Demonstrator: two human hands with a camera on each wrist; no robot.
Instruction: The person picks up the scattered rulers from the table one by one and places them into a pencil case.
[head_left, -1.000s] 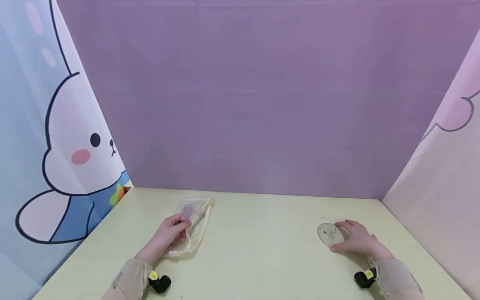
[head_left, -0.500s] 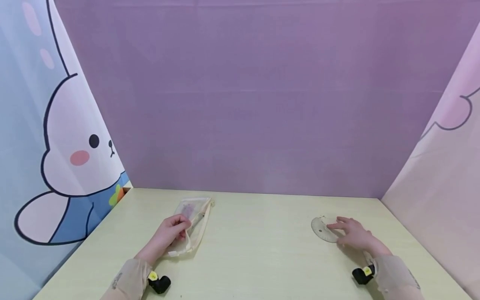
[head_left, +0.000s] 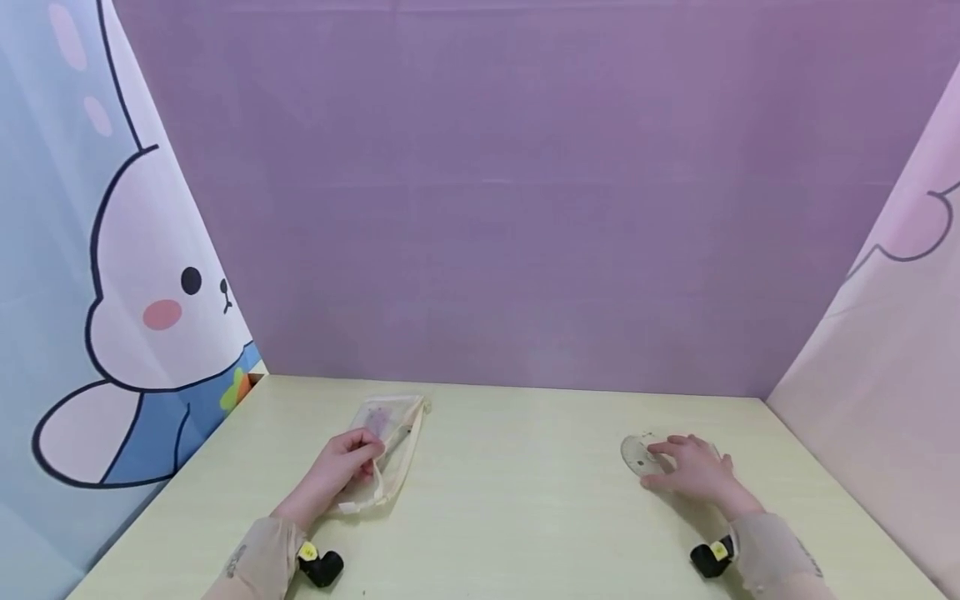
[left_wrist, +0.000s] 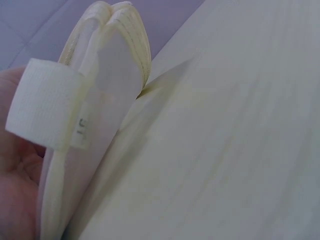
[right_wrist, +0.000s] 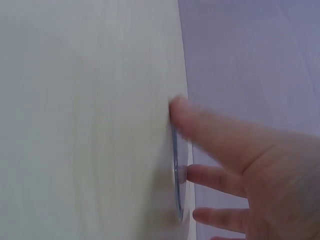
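Observation:
At the left of the head view, my left hand pinches the edge of a cream, see-through pouch lying on the table. In the left wrist view the pouch bulges upward, with a white tag along its edge. Purplish and dark things show faintly through its fabric. Over on the right, my right hand rests on a clear, round-edged protractor with its fingers spread. The right wrist view shows that protractor edge-on, the thumb at one end and a fingertip against its face.
A pale wooden table runs between the hands. Behind it stands a purple partition. A rabbit-print curtain closes the left side and a pink curtain the right.
My right hand and the protractor have shifted slightly left. A second ago thumb and finger spanned its rim; now fingers lie over it. My left hand keeps its place on the pouch.

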